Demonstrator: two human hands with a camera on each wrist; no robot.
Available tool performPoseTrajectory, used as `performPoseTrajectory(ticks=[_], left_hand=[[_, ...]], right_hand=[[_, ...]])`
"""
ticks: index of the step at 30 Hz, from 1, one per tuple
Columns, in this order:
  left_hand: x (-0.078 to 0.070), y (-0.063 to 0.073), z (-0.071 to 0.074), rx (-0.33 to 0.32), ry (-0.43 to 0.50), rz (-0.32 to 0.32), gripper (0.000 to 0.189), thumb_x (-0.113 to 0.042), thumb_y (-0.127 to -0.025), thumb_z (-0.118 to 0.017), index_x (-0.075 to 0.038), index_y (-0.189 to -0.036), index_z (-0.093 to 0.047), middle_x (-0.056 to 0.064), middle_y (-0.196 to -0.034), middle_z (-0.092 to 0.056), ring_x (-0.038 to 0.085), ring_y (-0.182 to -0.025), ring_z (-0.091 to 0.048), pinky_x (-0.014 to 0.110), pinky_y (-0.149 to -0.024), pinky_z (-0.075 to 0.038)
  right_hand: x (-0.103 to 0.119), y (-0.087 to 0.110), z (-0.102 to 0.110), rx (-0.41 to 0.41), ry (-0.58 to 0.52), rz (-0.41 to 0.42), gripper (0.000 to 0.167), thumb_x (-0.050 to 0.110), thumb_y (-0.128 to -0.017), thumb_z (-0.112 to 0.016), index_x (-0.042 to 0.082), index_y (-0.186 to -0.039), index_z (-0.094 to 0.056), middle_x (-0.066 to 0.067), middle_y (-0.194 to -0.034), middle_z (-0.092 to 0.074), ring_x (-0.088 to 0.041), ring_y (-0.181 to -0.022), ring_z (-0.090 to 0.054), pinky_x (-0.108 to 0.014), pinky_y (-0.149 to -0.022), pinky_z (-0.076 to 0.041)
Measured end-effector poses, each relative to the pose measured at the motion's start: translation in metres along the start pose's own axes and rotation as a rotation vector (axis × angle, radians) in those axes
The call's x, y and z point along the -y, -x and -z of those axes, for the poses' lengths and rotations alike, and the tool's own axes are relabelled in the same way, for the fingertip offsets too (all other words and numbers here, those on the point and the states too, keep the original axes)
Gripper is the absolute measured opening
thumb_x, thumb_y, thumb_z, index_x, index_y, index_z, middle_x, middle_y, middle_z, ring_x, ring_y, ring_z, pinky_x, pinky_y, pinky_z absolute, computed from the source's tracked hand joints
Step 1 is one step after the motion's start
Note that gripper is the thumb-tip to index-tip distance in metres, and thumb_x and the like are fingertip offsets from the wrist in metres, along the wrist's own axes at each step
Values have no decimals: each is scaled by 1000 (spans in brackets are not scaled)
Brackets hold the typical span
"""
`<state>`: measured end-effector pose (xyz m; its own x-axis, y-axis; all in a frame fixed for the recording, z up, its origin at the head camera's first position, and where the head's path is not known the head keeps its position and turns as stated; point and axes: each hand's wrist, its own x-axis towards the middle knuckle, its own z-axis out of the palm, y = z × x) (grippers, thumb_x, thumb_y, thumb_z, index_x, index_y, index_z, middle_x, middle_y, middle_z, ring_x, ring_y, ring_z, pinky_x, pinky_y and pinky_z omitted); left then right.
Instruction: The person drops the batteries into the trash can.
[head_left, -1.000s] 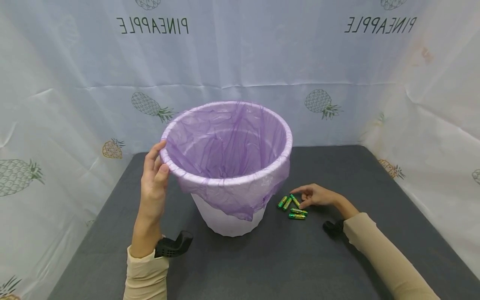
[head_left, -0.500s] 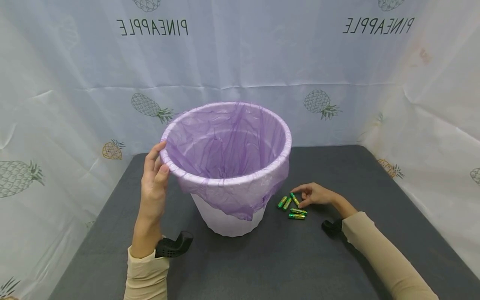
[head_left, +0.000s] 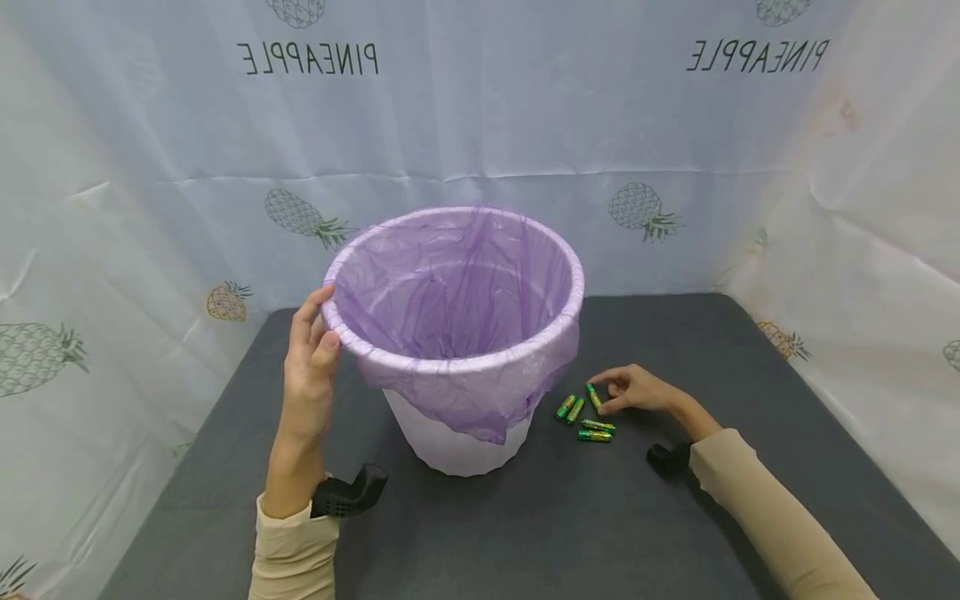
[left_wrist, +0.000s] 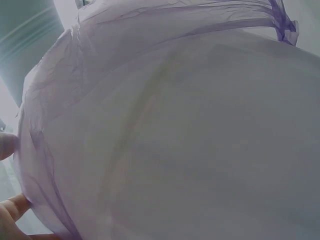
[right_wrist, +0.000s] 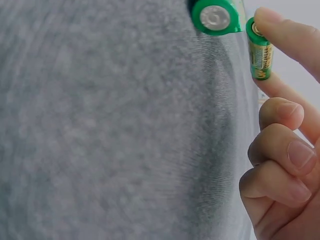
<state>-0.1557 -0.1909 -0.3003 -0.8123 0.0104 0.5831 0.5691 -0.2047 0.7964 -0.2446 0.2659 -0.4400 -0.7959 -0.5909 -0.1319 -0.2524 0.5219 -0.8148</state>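
- Curtain (head_left: 480,108), whitish w/ pineapple prints, hangs on far, left & right sides.
- Bench (head_left: 645,533), dark grey, carries the things.
- White bin (head_left: 457,450) stands upright approx. in middle of bench.
- Purple bag (head_left: 465,308), thin, lines the bin; its edge is folded outside over the rim.
- Left hand (head_left: 309,375) is at left side of bin; its fingers & thumb are apart, tips touch the bag-covered rim.
- Right hand (head_left: 633,390) is to the right of bin; index & thumb are clamped on one battery (head_left: 594,398) at its two ends, other fingers curled.
- Black wrist cams (head_left: 348,493), one per arm.
- Green batteries, 5 pcs. incl. held one, all right of bin: two (head_left: 570,408) are nearest to bin, two (head_left: 597,431) lie nearer. Cannot tell if held one is lifted.
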Motion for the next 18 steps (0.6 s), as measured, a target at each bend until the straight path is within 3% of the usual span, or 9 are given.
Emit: performPoseTrajectory(ticks=[11,18], left_hand=[[-1,5,-1,-41,-10,55,48,-17,-97,-45,-15,-144,-34,1,-130,-55,9,-116,-53,17,-102,-40],[-2,2,-1,-41,-21,43,48,-16,-96,-44,-15,-143,-36,3,-132,-54,9,-116,-53,17,-101,-41]], right_hand=[[6,7,-2,-43,-21,4,54,14,-82,-75,-10,-126,-56,7,-66,-42,1,-55,-33,-22,-54,-35],[18,10,2,-93,-86,-15,54,13,-81,-75,-9,-126,-56,8,-64,-38,0,-55,-31,-23,-55,-33]])
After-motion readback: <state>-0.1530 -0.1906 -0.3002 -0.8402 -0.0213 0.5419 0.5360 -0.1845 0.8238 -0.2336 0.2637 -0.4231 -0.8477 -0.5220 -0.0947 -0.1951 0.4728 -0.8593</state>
